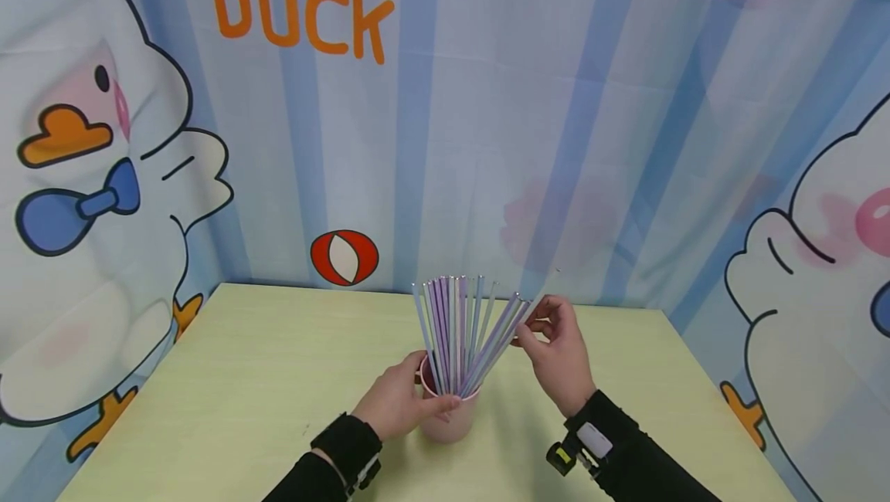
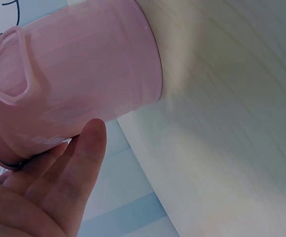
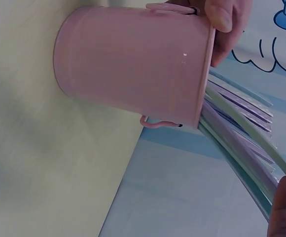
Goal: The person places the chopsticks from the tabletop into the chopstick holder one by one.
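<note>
A pink cup point(image 1: 448, 426) with small loop handles stands upright on the table, filled with several long, thin straws point(image 1: 455, 324) in purple, blue and pale tones. My left hand point(image 1: 403, 401) grips the cup at its rim, thumb on the near side. In the left wrist view, fingers point(image 2: 84, 158) lie along the cup's wall point(image 2: 93, 59). At the upper right of the bundle, my right hand point(image 1: 558, 351) pinches a pale straw that leans right. The right wrist view shows fingertips point(image 3: 281, 205) at that pale straw point(image 3: 261, 136), its lower end inside the cup.
The pale wooden table point(image 1: 278, 378) extends around the cup on both sides. Behind it hangs a blue-and-white striped curtain point(image 1: 480, 116) printed with cartoon ducks, close to the table's back edge.
</note>
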Available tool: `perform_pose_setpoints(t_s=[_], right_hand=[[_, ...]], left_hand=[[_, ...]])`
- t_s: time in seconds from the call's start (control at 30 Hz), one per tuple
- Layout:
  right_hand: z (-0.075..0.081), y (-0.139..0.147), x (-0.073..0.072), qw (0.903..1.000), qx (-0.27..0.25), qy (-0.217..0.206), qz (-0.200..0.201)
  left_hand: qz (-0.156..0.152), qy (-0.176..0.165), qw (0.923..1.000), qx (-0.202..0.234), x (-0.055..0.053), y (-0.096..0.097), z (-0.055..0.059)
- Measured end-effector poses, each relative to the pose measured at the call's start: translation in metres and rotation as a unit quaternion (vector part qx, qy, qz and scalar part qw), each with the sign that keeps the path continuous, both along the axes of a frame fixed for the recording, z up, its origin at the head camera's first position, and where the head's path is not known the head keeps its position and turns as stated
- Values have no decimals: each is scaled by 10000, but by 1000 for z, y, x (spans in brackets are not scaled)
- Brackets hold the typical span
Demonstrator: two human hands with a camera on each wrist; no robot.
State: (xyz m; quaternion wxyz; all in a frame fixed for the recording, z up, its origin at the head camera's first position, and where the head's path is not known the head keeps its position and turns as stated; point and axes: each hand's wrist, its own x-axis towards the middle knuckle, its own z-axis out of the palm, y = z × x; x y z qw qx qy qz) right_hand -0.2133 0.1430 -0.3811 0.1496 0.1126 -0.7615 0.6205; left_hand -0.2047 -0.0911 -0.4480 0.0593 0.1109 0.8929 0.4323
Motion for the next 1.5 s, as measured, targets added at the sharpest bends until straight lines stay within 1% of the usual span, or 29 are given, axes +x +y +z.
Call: perform_pose_setpoints(t_s=[0.27, 0.5, 0.83, 1.0, 1.17, 1.3, 1.4, 1.5], right_hand=[[-20, -7, 4, 9998, -2, -211, 33], [-34, -12, 7, 9991, 144, -384, 64], [-49, -19, 7, 9991, 154, -393, 38], [-56, -23, 7, 9985, 313, -438, 46], [-58, -25, 8, 9975, 470, -515, 66], [-61, -22, 10, 9965, 637, -533, 74], [-65, -15, 11, 9957, 772, -489, 125], [-68, -4, 11, 9949, 892, -445, 156]], left_hand=[[-12, -33, 10000, 73, -1, -1, -1], [-37, -17, 10000, 87, -1, -3, -1], [-63, 29, 9999, 100, -1, -4, -1], [-30, 72, 9999, 62, -3, -5, -3], [-34, 94, 9999, 58, -3, -5, -5], [-74, 156, 9998, 88, -3, -5, -8], [-51, 230, 9997, 61, -2, -5, -10], [10, 167, 9999, 46, -2, -6, -11]])
